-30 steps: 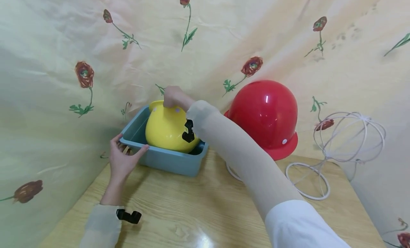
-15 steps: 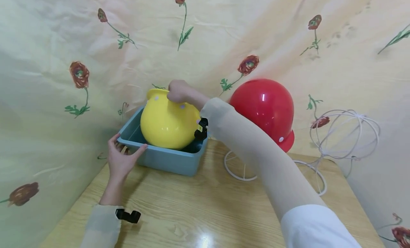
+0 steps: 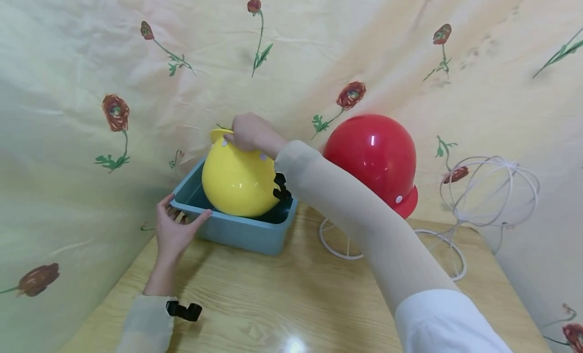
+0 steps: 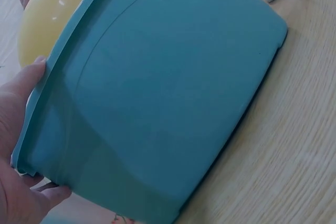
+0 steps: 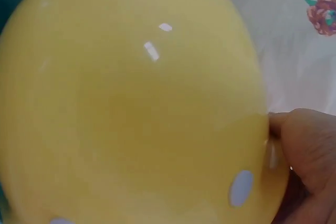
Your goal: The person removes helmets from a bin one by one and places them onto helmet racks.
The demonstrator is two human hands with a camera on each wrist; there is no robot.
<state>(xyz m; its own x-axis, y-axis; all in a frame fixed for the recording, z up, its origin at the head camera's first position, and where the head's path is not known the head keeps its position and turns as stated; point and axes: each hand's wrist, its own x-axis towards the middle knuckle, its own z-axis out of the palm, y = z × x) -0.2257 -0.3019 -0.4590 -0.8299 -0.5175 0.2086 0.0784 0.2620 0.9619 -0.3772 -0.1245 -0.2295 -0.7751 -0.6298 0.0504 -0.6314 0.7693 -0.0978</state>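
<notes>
A yellow hard hat (image 3: pixel 239 183) sits tilted inside a blue-green plastic bin (image 3: pixel 241 234), its brim up toward the wall. My right hand (image 3: pixel 252 132) grips that brim from above; the right wrist view shows the thumb side of the hand (image 5: pixel 310 150) at the hat's edge, with the other fingers hidden. At the bin's near left corner my left hand (image 3: pixel 175 231) holds the rim. In the left wrist view the thumb (image 4: pixel 31 77) lies on the rim and fingertips (image 4: pixel 55 195) press under the corner.
A red hard hat (image 3: pixel 373 160) rests on a white wire stand (image 3: pixel 339 254) right of the bin. Farther right stands a bare white wire stand (image 3: pixel 492 191). The wooden table (image 3: pixel 273 302) meets a flower-printed cloth (image 3: pixel 291 54) behind.
The yellow hard hat has risen and tipped a little in the bin, with my right hand at its brim. My left hand stays on the bin's corner.
</notes>
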